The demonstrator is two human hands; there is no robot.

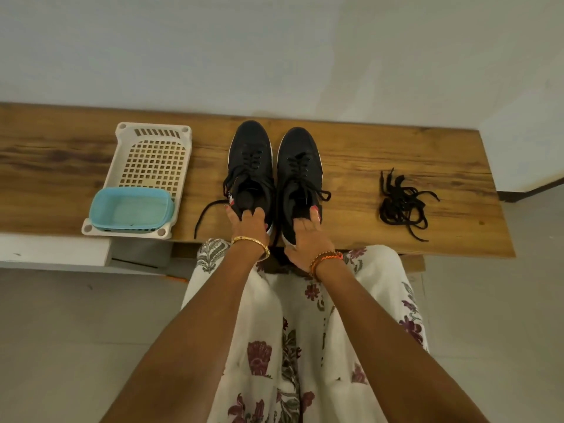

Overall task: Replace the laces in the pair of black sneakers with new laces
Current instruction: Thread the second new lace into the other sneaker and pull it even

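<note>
- Both black sneakers sit side by side in the middle of the tabletop (366, 154), toes pointing away from the person, heels at the near edge. So each shoe's long axis runs straight out from the hands.
- The left hand (248, 224) grips the heel collar of the left sneaker (251, 154), fingers curled over the rim into the opening.
- The right hand (306, 236) is doing the same on the right sneaker (300, 166), thumb on the outer side of the heel.
- Old laces are threaded in both shoes. One loose end (203, 216) trails off the left shoe toward the near edge, just beside the left hand.
- The new laces (401, 203) lie in a tangled black heap well off to the right. The right hand is clearly the nearer one for those, with nothing in between.
- On the left there's a white basket (152, 154) with a blue tub (131, 209) sitting in its near end. It's close to the left shoe but not touching.
- My guess: unlacing hasn't started yet, and nothing blocks it.
</note>
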